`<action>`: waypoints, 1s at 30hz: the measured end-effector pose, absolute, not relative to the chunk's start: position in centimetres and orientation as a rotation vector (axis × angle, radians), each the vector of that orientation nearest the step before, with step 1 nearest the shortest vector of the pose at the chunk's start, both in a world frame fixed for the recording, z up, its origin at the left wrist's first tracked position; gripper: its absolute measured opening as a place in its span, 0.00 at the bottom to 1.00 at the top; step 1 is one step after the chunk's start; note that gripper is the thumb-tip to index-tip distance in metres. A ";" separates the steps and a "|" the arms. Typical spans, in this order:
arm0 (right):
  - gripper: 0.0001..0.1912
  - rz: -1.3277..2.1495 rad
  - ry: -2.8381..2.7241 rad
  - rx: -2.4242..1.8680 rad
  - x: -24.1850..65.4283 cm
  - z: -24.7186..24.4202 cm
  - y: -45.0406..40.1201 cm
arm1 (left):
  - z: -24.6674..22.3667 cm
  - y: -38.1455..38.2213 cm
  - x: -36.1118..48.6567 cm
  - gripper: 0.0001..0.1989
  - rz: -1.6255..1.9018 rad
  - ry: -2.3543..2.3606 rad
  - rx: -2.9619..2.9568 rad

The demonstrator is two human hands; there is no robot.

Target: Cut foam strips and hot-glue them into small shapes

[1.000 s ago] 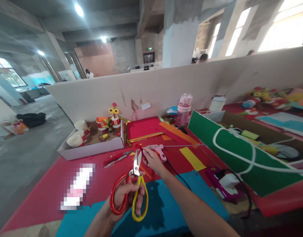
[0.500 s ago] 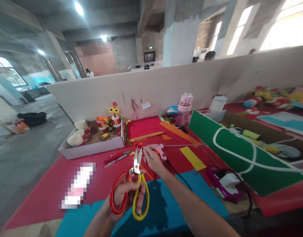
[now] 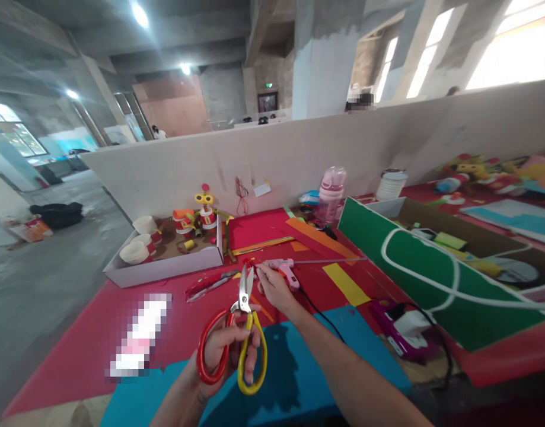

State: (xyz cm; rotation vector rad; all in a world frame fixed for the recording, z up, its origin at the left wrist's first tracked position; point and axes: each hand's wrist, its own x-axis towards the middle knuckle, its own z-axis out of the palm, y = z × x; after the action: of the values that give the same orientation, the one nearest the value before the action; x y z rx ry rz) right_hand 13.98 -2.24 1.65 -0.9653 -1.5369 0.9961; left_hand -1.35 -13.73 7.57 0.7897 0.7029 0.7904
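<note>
My left hand (image 3: 230, 347) is closed around a pair of scissors (image 3: 242, 301) with one red and one yellow handle. The blades point away from me and stand slightly apart. Just right of their tips, my right hand (image 3: 274, 287) has its fingers pinched together. Small red bits (image 3: 249, 261) show by those fingertips, but what is pinched is too small to make out. A pink glue gun (image 3: 286, 271) lies beside and partly behind my right hand. Left of the blades rests a red-handled tool (image 3: 207, 286).
A shallow box (image 3: 165, 268) with paper cups and small figures stands left. At right are a yellow strip (image 3: 346, 284), a purple power strip (image 3: 399, 332) and a green-sided box (image 3: 414, 279). Blue sheet (image 3: 272, 379) covers the front; a partition (image 3: 187, 163) and pink bottle (image 3: 331, 196) stand behind.
Both hands and the scissors keep nearly the same place, with the blades still apart. Beyond the partition, a person's head has shifted left.
</note>
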 end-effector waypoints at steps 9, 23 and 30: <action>0.16 1.031 -1.523 -0.976 14.0 1.8 -2.4 | 7.2 -13.8 -1.6 0.24 0.764 0.715 0.782; 0.14 0.875 -1.615 -0.990 13.9 2.3 -2.9 | 8.2 -14.0 -1.0 0.23 0.804 0.777 0.779; 0.14 0.946 -1.541 -0.947 13.8 2.4 -2.9 | 7.6 -13.6 -1.2 0.26 0.821 0.783 0.762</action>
State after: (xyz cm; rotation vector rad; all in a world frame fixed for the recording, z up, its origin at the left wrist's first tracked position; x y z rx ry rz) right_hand 13.79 -2.93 2.37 -0.9467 -1.5410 0.9459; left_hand -1.17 -13.55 7.63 0.7622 0.7834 0.8206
